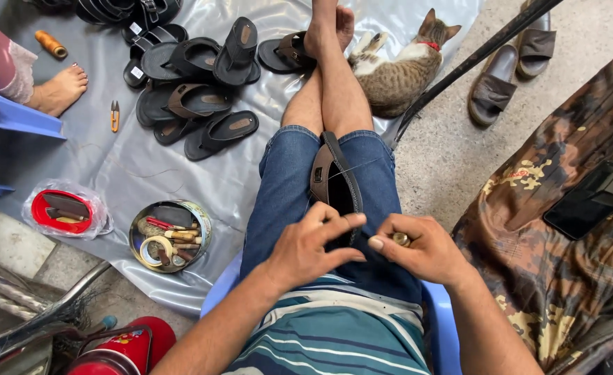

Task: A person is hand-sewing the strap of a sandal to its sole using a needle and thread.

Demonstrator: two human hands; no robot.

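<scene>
A black and brown sandal (333, 179) stands on edge, clamped between my knees in blue jeans. My left hand (311, 244) pinches the sandal's near edge with thumb and forefinger. My right hand (417, 248) is closed around a small brass-ended tool (401, 239) right beside the sandal. A thin thread (362, 166) runs across the sandal's top toward the right.
A pile of dark sandals (195, 83) lies on the grey plastic sheet (146, 167) ahead. A round tin of tools (171, 235), a red lid in a bag (62, 211), orange snips (114, 114), a cat (398, 69), another person's foot (60, 89), a phone (591, 198) on camouflage cloth.
</scene>
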